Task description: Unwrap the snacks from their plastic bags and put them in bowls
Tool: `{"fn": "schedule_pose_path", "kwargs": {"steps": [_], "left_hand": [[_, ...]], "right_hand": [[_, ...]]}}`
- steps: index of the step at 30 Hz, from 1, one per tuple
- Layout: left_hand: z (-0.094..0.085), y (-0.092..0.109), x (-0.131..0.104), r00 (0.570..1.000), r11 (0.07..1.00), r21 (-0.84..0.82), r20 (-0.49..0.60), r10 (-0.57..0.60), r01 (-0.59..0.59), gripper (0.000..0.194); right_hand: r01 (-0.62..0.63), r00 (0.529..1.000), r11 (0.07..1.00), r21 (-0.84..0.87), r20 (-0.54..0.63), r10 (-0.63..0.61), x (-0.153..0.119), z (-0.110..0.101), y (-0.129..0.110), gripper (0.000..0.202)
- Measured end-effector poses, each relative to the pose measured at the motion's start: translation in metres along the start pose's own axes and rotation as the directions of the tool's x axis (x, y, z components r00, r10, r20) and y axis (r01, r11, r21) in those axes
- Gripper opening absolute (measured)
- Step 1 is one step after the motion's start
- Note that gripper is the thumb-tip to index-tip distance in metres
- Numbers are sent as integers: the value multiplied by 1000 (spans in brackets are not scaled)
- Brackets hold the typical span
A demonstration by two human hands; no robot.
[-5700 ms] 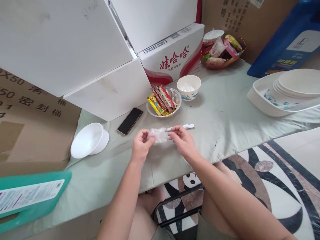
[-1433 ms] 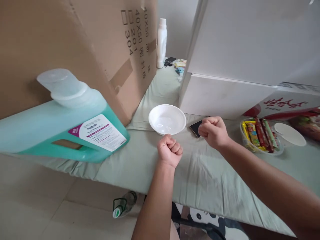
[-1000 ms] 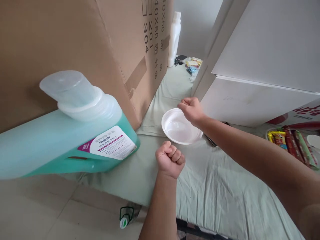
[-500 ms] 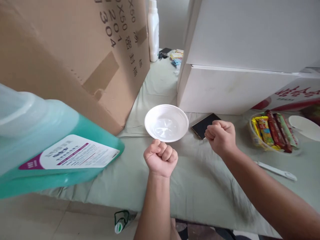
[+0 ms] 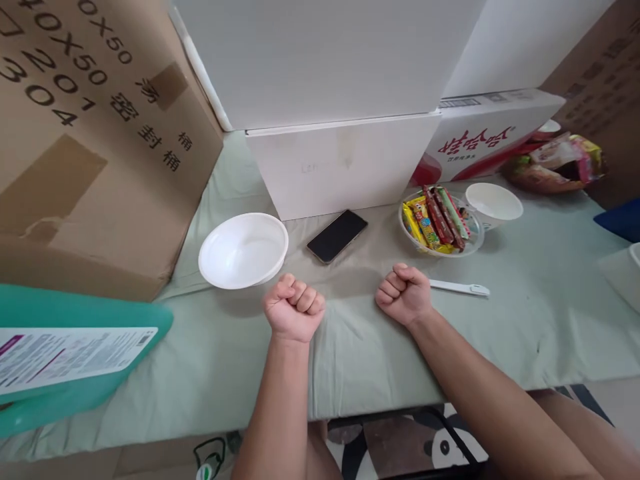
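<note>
My left hand [image 5: 294,307] is closed in a fist on the cloth-covered table [image 5: 350,360], with nothing showing in it. Just beyond it, to the left, is a white bowl [image 5: 243,252]. My right hand [image 5: 404,295] also makes a fist, palm side turned up, and no object shows in it. A slim white tool [image 5: 463,288] with a hole at its end lies right beside it; its left end is hidden behind the wrist. Between and beyond the fists lies a dark-screened phone [image 5: 337,236].
A clear bowl of wrapped snacks [image 5: 440,223] and a white cup [image 5: 494,203] stand at right. White boxes [image 5: 345,167] rise behind the phone. A large cardboard box [image 5: 115,220] and a jug of green liquid [image 5: 75,360] fill the left side. A snack-filled basket [image 5: 550,167] sits far right.
The view has swung to the right, so the bowl and jug appear farther left. My right fist has come down and nearer to the left one. Both hands stay closed.
</note>
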State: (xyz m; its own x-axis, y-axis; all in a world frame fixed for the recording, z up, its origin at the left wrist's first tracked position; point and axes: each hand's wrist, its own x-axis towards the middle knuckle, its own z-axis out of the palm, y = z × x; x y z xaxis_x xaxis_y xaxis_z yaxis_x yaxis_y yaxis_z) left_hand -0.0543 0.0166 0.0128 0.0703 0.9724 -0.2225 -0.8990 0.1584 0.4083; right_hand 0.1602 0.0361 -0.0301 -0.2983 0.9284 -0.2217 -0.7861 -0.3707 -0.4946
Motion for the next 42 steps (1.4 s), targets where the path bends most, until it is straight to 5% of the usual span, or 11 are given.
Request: {"fn": "schedule_pose_path", "kwargs": {"steps": [7,12,20,42], "left_hand": [[5,-7,10,999,1000,-6,-45,28,-28,44],[4,-1,12,998,999,15,-50,38,-37,43],[-3,8,13,999,997,63,40,33,-35,41],[8,1,12,994,996,83,-101,32,-24,41]], "right_hand": [[-17,999,984,175,43,10,5,-3,-10,51],[1,999,977,213,-34,7,7,2,-11,51],[-2,996,978,207,-84,20,10,1,-12,51],[-1,994,990,142,-109,17,10,1,-9,53]]}}
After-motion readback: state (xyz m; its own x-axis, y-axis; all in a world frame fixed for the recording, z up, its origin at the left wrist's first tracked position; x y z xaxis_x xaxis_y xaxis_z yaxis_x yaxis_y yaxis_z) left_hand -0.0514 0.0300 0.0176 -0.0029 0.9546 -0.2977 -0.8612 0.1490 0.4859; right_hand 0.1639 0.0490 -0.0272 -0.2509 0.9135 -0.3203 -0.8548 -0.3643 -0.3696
